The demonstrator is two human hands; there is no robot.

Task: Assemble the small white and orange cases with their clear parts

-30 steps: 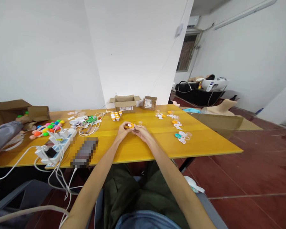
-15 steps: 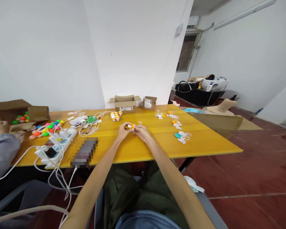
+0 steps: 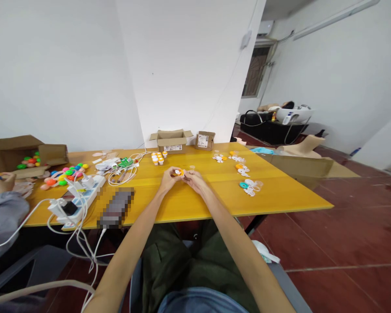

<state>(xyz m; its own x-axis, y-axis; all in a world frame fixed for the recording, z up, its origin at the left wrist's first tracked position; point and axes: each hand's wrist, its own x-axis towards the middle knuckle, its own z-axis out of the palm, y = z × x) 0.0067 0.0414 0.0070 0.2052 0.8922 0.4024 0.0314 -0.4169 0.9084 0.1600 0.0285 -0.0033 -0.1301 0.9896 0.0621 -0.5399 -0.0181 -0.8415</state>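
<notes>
Just above the table, my left hand [image 3: 168,179] is closed around a small orange-and-white round plastic part [image 3: 179,172]. From the other side, the fingers of my right hand [image 3: 196,180] pinch that same part at its edge. Behind my right fingers a small clear plastic piece [image 3: 192,168] lies on the tabletop. To the right are loose sets of white, orange and clear parts, with a teal ring [image 3: 243,185] in the nearest one. Several orange-and-white capped pieces [image 3: 158,158] stand grouped beyond my left hand.
At the back are an open carton [image 3: 171,142] and a smaller box [image 3: 204,141]. Leftward lie a phone [image 3: 115,208], a power strip [image 3: 91,195] with trailing cables, and colourful balls [image 3: 68,173]. A co-worker's hand [image 3: 4,184] is at the far left. The table's edge [image 3: 280,212] runs in front.
My two hands stay almost in place on the orange-and-white part, with only slight finger movement. At far left, the co-worker's hand has shifted and turned.
</notes>
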